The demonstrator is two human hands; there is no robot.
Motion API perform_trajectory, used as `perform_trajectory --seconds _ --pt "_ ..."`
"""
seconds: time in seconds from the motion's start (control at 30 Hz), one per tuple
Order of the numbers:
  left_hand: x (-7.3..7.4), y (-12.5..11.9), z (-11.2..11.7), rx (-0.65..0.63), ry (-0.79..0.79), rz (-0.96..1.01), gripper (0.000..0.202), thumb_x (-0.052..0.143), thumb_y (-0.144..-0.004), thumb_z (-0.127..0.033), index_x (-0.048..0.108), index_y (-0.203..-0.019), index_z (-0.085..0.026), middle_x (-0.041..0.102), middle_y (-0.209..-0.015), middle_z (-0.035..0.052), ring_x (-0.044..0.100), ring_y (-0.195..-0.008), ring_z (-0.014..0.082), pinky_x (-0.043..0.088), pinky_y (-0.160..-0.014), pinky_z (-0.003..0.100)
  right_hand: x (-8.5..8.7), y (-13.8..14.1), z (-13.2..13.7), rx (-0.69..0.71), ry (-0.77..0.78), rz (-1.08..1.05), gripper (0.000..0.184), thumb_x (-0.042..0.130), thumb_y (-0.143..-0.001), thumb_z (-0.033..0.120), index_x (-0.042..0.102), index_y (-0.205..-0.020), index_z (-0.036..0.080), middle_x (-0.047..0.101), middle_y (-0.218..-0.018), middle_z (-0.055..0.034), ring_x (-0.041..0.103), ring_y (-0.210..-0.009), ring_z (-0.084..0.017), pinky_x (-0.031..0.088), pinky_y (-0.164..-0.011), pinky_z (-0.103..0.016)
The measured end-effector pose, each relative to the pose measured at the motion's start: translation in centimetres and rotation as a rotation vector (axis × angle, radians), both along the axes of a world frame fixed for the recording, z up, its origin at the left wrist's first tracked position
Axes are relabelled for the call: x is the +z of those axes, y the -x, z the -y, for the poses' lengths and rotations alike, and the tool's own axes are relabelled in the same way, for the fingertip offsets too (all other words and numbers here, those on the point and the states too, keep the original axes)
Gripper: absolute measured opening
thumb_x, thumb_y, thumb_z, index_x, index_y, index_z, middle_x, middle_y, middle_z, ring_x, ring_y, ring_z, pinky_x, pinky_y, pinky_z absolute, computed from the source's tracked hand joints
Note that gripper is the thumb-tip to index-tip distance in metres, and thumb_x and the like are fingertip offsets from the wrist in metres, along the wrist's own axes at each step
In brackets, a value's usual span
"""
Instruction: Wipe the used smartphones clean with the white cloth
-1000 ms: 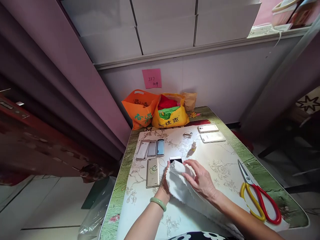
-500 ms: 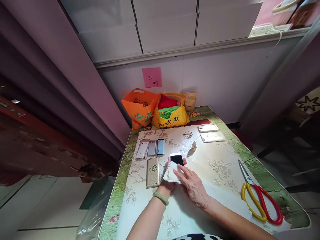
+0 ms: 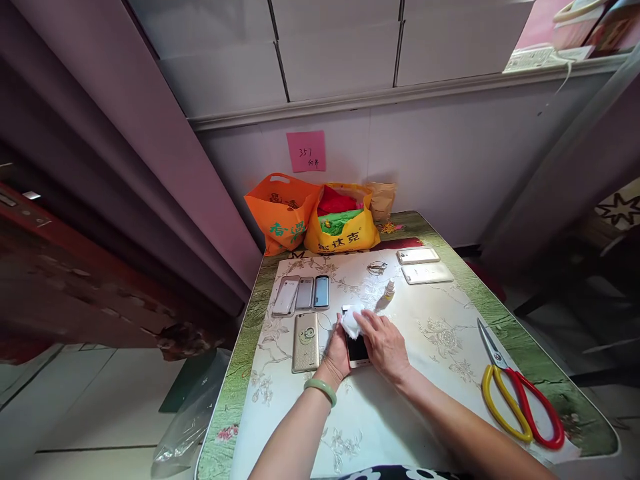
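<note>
A white smartphone with a dark screen (image 3: 357, 351) lies in my left hand (image 3: 338, 353), whose fingers close on its left edge. My right hand (image 3: 386, 345) pinches a bunched white cloth (image 3: 353, 321) against the upper part of the screen. Just left of my left hand rests a gold phone (image 3: 305, 343), back up, with a round ring on it. Beyond the held phone a small white dropper bottle (image 3: 389, 289) stands upright.
Several phones (image 3: 304, 293) lie at the left; two pale phones (image 3: 427, 273) lie at the back right. Large scissors (image 3: 520, 393) with red and yellow handles sit at the right edge. An orange bag (image 3: 283, 217) and a yellow bag (image 3: 345, 237) stand at the back.
The cloth, spread over the lower part of the phone before, is now bunched at its top end. My right hand has moved up with it, uncovering the lower screen.
</note>
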State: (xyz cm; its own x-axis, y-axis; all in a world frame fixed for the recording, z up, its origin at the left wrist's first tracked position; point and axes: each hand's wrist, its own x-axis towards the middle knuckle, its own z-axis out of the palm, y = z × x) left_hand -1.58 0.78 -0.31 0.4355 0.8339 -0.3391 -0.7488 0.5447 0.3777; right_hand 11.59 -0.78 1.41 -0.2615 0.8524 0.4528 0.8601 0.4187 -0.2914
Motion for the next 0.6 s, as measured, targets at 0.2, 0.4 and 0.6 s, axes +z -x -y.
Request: perform_trajectory --seconds 0.2,0.4,0.6 --pt "-0.1 0.0 -0.3 0.051 0.034 -0.09 0.063 0.052 -0.093 -0.063 0.066 -0.127 -0.012 0.074 -0.114 0.0189 0.069 -0.109 0.0318 0.053 -0.099 0.046 -0.9 -1.3 5.8 0.139 0.02 0.062 0.054 0.047 -0.089 0.008 0.056 -0.139 0.027 0.065 -0.129 -0.0081 0.061 -0.089 -0.024 0.052 -0.075 -0.037" --pt "-0.5 0.0 -0.4 -0.016 0.021 -0.034 0.058 0.056 -0.091 -0.057 0.064 -0.13 -0.014 0.075 -0.111 0.0147 0.07 -0.105 0.0306 0.054 -0.096 0.044 0.8 -0.5 1.3 0.104 0.083 0.024 0.045 0.048 -0.09 0.011 0.063 -0.13 0.026 0.067 -0.123 -0.007 0.064 -0.091 -0.023 0.053 -0.071 -0.032" --pt "-0.1 -0.3 -0.2 0.047 0.005 -0.021 0.052 0.057 -0.092 -0.053 0.064 -0.131 -0.018 0.074 -0.118 0.0133 0.068 -0.11 0.0316 0.049 -0.102 0.047 1.3 -0.4 -3.2 -0.065 0.131 -0.061 0.042 0.047 -0.095 0.017 0.062 -0.133 0.026 0.064 -0.128 -0.0095 0.065 -0.102 -0.024 0.054 -0.068 -0.029"
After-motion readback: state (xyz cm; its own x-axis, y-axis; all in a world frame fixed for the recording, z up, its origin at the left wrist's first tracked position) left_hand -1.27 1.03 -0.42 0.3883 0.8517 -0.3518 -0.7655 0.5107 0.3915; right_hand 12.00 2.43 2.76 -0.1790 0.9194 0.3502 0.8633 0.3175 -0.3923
